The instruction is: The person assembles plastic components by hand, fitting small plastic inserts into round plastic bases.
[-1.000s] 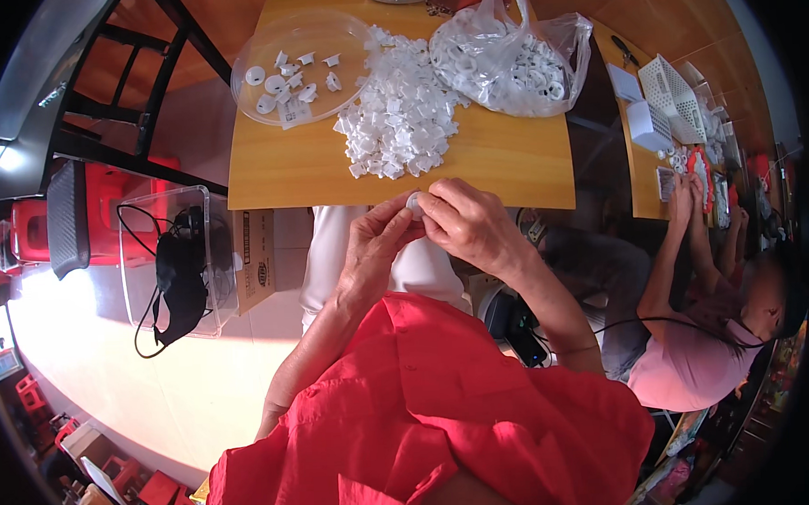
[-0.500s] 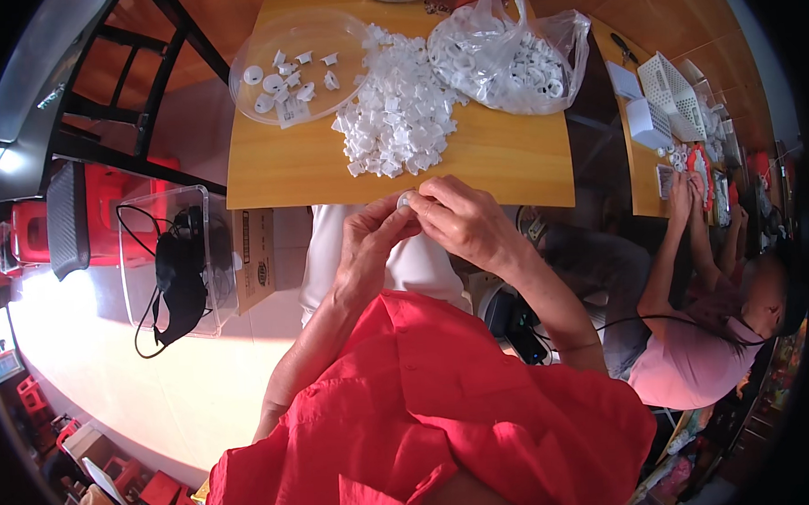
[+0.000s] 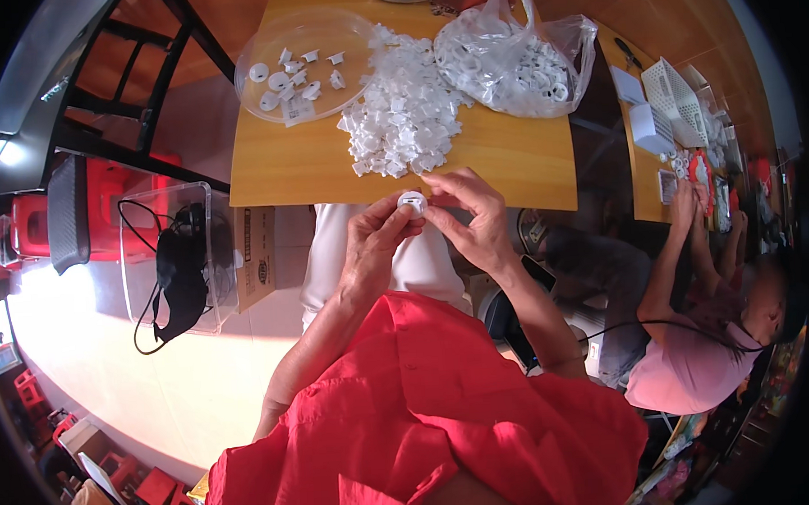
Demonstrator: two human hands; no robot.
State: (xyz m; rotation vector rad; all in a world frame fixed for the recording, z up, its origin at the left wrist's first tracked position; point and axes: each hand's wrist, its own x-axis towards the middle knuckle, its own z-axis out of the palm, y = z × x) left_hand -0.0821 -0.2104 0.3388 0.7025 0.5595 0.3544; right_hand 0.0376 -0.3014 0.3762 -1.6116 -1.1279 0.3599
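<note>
Both my hands meet just below the near edge of the wooden table (image 3: 283, 167). My left hand (image 3: 374, 245) and my right hand (image 3: 471, 221) pinch one small white plastic part (image 3: 411, 201) between their fingertips. On the table above them lies a heap of small white plastic pieces (image 3: 403, 117). A clear round dish (image 3: 306, 54) at the table's left holds several white rings and pieces. A clear plastic bag (image 3: 513, 58) of white rings lies at the right.
A clear box (image 3: 175, 258) with a black corded device stands on the floor at left, beside a cardboard box (image 3: 256, 259). Red stools (image 3: 33, 224) and a black frame are further left. A person in a pink shirt (image 3: 689, 366) works at the right-hand table.
My hands have lifted slightly toward the table edge, and the white part between the fingertips is now turned up and plainly visible.
</note>
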